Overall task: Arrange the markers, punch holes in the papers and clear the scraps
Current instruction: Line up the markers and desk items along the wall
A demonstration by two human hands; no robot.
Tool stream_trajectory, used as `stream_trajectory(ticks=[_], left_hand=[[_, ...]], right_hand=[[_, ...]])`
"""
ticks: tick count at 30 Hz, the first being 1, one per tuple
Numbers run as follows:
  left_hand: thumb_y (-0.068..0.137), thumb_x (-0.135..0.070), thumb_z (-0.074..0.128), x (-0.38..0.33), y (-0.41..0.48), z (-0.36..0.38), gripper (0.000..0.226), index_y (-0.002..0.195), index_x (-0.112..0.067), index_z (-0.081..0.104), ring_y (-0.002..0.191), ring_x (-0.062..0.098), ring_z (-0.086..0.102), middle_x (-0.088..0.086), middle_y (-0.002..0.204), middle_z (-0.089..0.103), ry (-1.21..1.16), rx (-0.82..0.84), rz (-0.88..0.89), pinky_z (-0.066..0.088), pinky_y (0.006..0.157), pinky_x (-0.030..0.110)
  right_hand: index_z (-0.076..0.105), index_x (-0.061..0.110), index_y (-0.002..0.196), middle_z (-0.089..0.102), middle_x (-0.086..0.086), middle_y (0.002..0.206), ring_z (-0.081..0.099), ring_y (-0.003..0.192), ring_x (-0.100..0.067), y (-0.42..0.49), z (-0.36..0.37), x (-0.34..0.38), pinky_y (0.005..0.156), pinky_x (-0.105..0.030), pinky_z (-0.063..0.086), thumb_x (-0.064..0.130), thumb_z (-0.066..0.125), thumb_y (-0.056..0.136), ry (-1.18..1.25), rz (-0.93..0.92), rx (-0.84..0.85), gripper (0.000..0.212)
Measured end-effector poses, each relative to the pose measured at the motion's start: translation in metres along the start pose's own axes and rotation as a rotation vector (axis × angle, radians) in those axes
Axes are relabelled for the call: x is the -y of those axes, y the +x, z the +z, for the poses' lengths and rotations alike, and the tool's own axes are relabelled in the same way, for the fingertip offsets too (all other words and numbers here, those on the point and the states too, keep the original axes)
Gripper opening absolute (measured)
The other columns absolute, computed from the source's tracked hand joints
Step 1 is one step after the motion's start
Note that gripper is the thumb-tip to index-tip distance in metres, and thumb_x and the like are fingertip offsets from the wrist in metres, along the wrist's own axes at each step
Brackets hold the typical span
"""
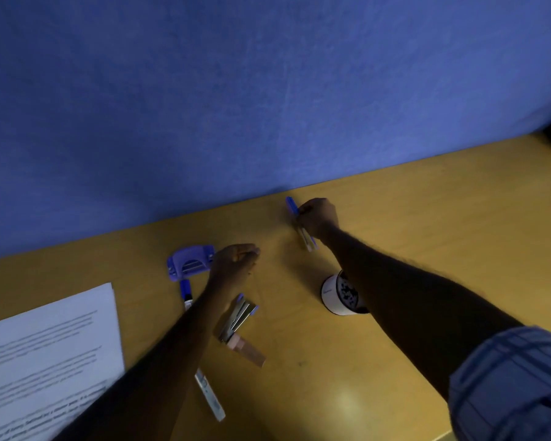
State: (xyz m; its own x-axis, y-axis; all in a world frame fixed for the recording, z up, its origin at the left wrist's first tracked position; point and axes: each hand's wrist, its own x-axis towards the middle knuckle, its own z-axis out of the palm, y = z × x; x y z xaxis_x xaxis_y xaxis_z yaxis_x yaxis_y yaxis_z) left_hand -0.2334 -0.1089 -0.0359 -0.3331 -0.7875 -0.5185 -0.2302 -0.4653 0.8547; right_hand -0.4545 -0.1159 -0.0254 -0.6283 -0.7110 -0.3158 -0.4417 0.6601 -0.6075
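Head view shows my right hand (318,218) clenched around a blue-capped marker (301,226) near the desk's (427,218) back edge, by the blue partition (268,90); my left hand (236,261) hovers loosely curled, holding nothing, beside the hole punch (190,263); I judge markers light, stiff, slick, best gripped mid-barrel; open room lies rightward.

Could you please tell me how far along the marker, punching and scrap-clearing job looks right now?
Early stage. In hand: the right hand grips blue-capped markers near the blue partition. The left hand, closed, hovers beside the hole punch. Left: another marker lies loose under the left arm, the papers sit apart from the punch, apparently unpunched. No scraps are discernible.
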Motion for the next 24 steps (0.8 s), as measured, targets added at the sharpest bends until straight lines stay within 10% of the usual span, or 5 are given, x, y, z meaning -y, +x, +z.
stream_trajectory(ticks=[24], left_hand=[[0.091,-0.018,0.062,-0.003,-0.005,0.001,0.015,0.106,-0.019,0.064,0.098,0.017,0.066,0.005,0.107,0.068,0.101,-0.028,0.025,0.056,0.080,0.033]], right_hand=[[0.073,0.011,0.099,0.071,-0.005,0.093,0.064,0.079,-0.019,0.039,0.007,-0.012,0.065,-0.031,0.054,0.024,0.062,0.086,-0.044,0.097,-0.094,0.022]])
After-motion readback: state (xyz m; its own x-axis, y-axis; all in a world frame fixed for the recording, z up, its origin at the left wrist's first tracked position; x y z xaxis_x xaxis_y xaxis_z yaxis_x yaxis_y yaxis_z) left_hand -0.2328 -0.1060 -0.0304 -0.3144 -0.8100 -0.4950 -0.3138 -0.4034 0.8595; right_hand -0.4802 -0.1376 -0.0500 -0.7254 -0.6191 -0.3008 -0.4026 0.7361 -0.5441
